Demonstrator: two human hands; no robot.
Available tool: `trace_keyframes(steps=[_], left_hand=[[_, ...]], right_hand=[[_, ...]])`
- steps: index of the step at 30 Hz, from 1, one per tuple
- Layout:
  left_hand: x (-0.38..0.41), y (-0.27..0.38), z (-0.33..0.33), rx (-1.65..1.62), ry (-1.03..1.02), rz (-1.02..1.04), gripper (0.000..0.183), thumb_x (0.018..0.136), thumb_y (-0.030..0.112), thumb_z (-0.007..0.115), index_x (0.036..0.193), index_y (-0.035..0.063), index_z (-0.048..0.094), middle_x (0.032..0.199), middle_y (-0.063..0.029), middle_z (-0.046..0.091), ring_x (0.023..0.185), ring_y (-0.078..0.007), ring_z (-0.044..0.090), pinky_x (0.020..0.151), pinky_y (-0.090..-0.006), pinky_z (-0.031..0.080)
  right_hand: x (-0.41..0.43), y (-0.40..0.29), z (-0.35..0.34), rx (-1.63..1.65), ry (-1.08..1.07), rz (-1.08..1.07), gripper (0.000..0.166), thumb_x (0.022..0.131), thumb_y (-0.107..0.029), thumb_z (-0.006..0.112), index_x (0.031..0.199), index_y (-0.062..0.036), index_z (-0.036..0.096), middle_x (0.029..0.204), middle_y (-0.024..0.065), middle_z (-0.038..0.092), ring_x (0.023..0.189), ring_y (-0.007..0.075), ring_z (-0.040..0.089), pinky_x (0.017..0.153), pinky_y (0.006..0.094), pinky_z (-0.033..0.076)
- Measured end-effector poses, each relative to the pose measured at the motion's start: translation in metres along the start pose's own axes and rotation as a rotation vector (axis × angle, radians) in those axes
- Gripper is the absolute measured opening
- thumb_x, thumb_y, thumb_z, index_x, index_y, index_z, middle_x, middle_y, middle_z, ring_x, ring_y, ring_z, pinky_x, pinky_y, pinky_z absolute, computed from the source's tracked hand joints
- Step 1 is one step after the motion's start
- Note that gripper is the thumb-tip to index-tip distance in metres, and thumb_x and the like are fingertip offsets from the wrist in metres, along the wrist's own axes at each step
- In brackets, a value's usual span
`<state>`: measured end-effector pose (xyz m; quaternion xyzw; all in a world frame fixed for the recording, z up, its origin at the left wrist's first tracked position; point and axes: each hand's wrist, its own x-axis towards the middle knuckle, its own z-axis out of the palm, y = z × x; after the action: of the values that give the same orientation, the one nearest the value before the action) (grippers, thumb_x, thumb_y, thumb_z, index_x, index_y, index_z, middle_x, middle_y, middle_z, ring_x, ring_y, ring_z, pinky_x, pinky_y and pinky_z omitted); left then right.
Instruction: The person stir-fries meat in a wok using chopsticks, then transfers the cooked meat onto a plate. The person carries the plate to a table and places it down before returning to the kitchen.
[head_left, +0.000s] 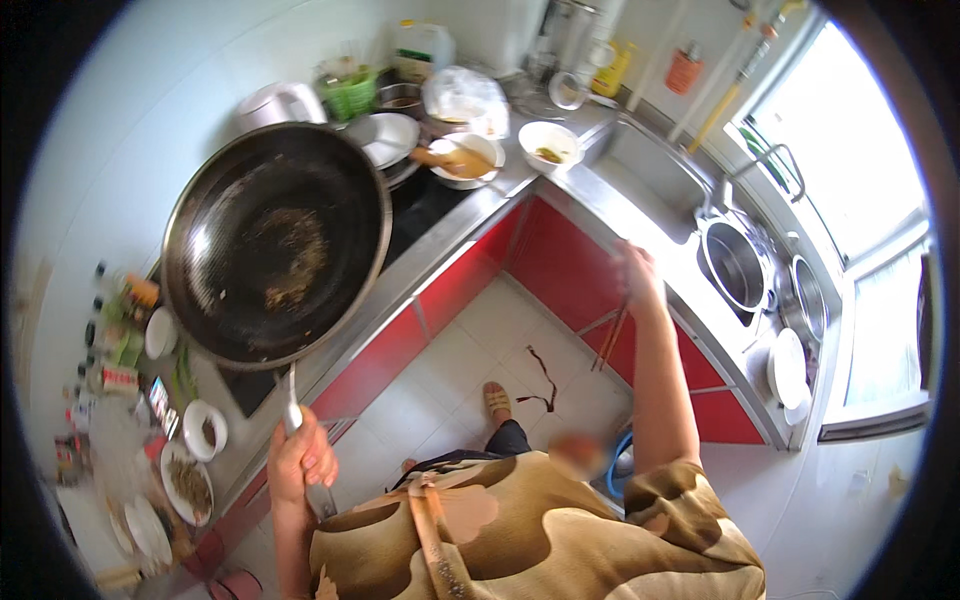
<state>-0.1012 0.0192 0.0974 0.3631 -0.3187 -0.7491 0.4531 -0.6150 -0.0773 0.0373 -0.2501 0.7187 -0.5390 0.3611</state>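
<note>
My left hand (302, 457) is closed on the metal handle of a large dark wok (277, 244), raised over the counter at the left. Brownish residue lies on the wok's inner surface. My right hand (639, 276), blurred, holds a pair of chopsticks (613, 339) that point down, beside the edge of the counter with the sink (652, 169). In the corner stand a white bowl with some green and yellow food (550, 147) and a white bowl of yellowish liquid (466, 160), with a brown-handled utensil across it.
A steel pot (733, 262) and white dishes (787, 367) stand right of the sink. At the left are a plate of food (187, 481), a small bowl (205, 430) and several bottles. A dark strap-like thing (544, 379) lies on the tiled floor near a blue-rimmed container (621, 465).
</note>
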Motion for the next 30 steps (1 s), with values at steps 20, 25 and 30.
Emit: trace_keyframes(steps=[20, 25, 30], left_hand=[[0.163, -0.001, 0.122, -0.164, -0.263, -0.039, 0.013, 0.100, 0.017, 0.033, 0.089, 0.0090, 0.034, 0.052, 0.0020, 0.033, 0.032, -0.0054, 0.032, 0.031, -0.0238, 0.037], [0.153, -0.002, 0.117, -0.086, -0.146, 0.008, 0.017, 0.100, 0.018, 0.034, 0.086, 0.0089, 0.032, 0.051, 0.0018, 0.032, 0.032, -0.0061, 0.032, 0.029, -0.0227, 0.035], [0.155, 0.001, 0.071, -0.241, -0.309, -0.130, 0.015, 0.098, 0.017, 0.039, 0.085, 0.0094, 0.035, 0.050, 0.0016, 0.036, 0.030, -0.0074, 0.033, 0.031, -0.0261, 0.036]], right_hand=[[0.057, 0.054, -0.102, -0.110, 0.131, 0.147, 0.025, 0.089, -0.030, 0.058, 0.098, -0.0083, 0.065, 0.072, 0.0011, 0.060, 0.061, 0.0088, 0.050, 0.054, 0.0254, 0.041], [0.044, 0.036, -0.067, -0.163, 0.096, -0.034, 0.031, 0.083, -0.031, 0.062, 0.097, -0.0033, 0.064, 0.077, 0.0117, 0.065, 0.071, 0.0213, 0.062, 0.067, 0.0335, 0.048], [0.059, -0.013, 0.000, -0.441, 0.066, -0.305, 0.025, 0.080, -0.030, 0.065, 0.095, -0.0098, 0.067, 0.085, 0.0134, 0.067, 0.083, 0.0291, 0.064, 0.073, 0.0372, 0.050]])
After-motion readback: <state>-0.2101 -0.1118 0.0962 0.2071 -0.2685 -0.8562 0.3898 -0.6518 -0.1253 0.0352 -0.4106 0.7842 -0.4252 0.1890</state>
